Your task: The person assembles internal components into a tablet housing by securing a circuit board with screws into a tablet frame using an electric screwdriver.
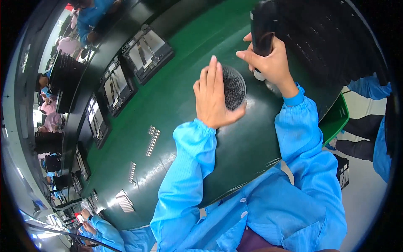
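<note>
My left hand (212, 96) lies against a round clear dish (240, 97) full of small dark pieces, too small to name. Its fingers stretch out straight over the dish's left side, with the thumb apart along the near rim. To the right of the dish, my right hand (270, 63) is closed round a long black handheld tool (263, 31). The tool stands roughly upright, with a pale part (259, 75) showing below the hand. What kind of tool it is cannot be made out.
Black rectangular device frames (147, 53) line the left side of the green table (184, 159). Strips of small parts (153, 140) and a pale stack of thin pieces (124, 201) lie nearer. Black stacked material (331, 42) and a green bin (339, 119) are right. Co-workers (107, 235) sit nearby.
</note>
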`<state>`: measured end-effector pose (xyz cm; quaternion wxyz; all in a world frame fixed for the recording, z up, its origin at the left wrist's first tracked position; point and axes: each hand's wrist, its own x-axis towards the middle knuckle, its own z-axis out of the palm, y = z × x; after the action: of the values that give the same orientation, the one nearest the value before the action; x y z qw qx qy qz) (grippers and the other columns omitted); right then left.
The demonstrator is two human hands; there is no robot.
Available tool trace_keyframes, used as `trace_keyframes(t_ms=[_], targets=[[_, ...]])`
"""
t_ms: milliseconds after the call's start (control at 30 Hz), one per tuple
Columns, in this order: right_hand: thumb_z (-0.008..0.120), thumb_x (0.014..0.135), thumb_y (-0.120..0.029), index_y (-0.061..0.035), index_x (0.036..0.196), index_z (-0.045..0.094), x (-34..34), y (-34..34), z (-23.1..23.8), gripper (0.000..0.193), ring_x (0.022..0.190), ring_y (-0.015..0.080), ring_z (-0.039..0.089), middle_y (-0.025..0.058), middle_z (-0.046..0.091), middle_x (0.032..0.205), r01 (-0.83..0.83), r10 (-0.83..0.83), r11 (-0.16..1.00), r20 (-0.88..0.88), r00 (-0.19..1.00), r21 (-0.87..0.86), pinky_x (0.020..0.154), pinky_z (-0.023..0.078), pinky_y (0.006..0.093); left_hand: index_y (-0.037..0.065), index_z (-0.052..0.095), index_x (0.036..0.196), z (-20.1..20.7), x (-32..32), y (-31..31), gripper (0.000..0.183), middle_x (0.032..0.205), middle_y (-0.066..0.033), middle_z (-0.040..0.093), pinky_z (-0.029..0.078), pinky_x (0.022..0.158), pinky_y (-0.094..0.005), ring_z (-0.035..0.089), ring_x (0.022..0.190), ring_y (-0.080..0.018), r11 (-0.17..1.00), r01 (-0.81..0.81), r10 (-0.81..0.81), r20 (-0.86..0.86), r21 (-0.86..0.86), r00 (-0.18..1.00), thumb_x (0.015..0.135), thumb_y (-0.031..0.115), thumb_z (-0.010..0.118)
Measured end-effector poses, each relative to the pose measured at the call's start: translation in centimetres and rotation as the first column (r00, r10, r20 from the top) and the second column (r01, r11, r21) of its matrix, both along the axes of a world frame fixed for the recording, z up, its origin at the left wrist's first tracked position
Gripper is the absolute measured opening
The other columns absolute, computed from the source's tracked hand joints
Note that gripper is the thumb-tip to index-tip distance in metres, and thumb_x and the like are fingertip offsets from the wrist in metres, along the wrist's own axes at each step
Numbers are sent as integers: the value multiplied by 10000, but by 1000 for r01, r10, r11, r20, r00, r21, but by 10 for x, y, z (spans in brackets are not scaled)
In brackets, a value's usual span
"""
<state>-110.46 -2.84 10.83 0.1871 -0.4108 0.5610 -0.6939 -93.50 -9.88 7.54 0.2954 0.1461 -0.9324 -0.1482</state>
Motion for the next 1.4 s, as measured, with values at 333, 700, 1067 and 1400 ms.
trace_keyframes(t_ms=[333,700,1067,1400], targets=[[703,727,-14,-1,1008,544,-22,-3,-10,323,687,57,543,-2,585,749,-52,52,998,7,999,-32,599,436,212,-64,258,1339,-9,-30,-14,1078,1398,-282,253,293,968,-464,325,1240,-424,993,-80,78,-20,-84,997,477,325,774],[611,783,37,59,1211,404,-50,-2,-29,476,748,114,592,145,603,1011,70,-79,979,-38,996,-190,691,493,251,-48,212,1363,-7,-81,-40,1063,1459,-179,170,326,906,-496,333,1205,-400,980,-197,196,196,-15,961,548,371,752],[680,761,-34,-18,1037,528,-73,3,-11,315,533,62,519,-3,548,636,177,-180,980,-34,983,-86,484,433,226,-47,643,697,10,-67,-23,328,649,-232,604,492,606,-411,612,623,-371,871,-433,343,345,231,874,759,273,675],[743,732,-141,-7,1001,571,-111,11,-33,346,676,97,565,40,607,751,263,-288,955,-222,932,-134,630,479,261,-38,663,719,30,-14,-25,231,594,-188,608,492,558,-348,635,562,-268,880,-360,268,303,311,915,754,191,666]])
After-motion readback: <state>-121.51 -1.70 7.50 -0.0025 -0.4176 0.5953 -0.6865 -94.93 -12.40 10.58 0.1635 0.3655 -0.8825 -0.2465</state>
